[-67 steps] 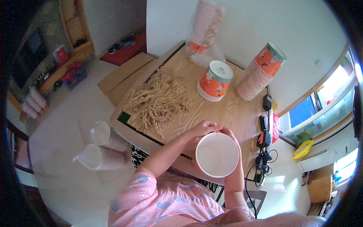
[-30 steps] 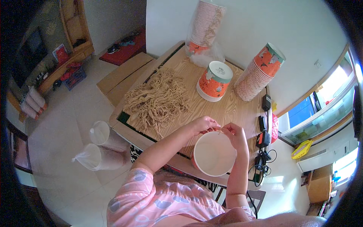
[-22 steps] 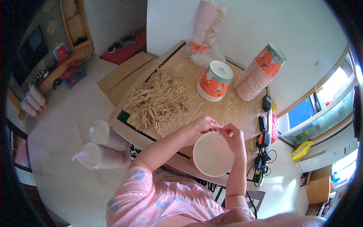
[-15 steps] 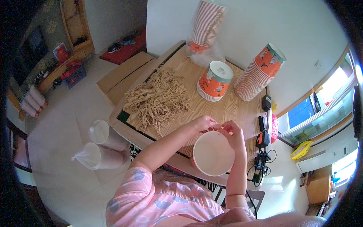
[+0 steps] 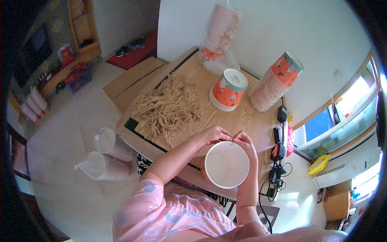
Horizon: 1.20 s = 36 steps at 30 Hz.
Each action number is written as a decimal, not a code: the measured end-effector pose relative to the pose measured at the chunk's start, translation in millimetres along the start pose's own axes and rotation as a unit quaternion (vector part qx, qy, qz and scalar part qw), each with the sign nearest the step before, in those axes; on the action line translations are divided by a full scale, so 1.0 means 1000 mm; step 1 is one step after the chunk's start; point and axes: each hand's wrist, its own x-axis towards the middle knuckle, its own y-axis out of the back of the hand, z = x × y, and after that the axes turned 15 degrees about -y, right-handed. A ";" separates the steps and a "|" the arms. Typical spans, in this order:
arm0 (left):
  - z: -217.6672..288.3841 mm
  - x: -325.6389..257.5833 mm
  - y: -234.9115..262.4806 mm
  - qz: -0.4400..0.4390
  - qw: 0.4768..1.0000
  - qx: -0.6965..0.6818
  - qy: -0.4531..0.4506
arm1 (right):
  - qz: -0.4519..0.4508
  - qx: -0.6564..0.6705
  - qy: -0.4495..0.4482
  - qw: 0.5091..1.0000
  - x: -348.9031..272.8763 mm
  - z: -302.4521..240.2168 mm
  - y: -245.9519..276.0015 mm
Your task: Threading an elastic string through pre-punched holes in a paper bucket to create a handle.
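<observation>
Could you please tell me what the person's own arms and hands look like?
The left hand and right hand are both ungloved, and no watch or bracelet shows on either wrist. The forearms are bare. The left sleeve is short, loose and pink with rounded grey-blue patches; little of the right one shows.

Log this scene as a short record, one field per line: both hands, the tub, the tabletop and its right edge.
Left grip: fingertips at the tub's far rim; anything held is too small to tell
Right grip: fingertips beside the left's; hold likewise unclear
Tub: white inside, orange outside, mouth toward the camera
Table, left: loose heap of tan strands
Table, back: bagged stack, short upside-down stack, tall stack
Right edge: black adapters, cables
</observation>
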 end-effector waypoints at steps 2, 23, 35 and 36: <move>-0.007 0.001 0.003 0.008 1.000 -0.010 -0.017 | -0.011 0.019 -0.002 1.000 0.001 0.002 -0.002; 0.008 -0.008 -0.009 0.074 0.996 0.038 -0.039 | 0.125 -0.200 -0.019 0.972 -0.019 -0.033 -0.032; 0.014 -0.013 -0.007 0.073 0.997 -0.011 -0.037 | 0.120 -0.204 0.010 0.972 -0.013 -0.025 -0.020; 0.014 -0.014 -0.006 0.076 0.996 -0.011 -0.036 | 0.114 -0.198 0.006 0.974 -0.011 -0.024 -0.020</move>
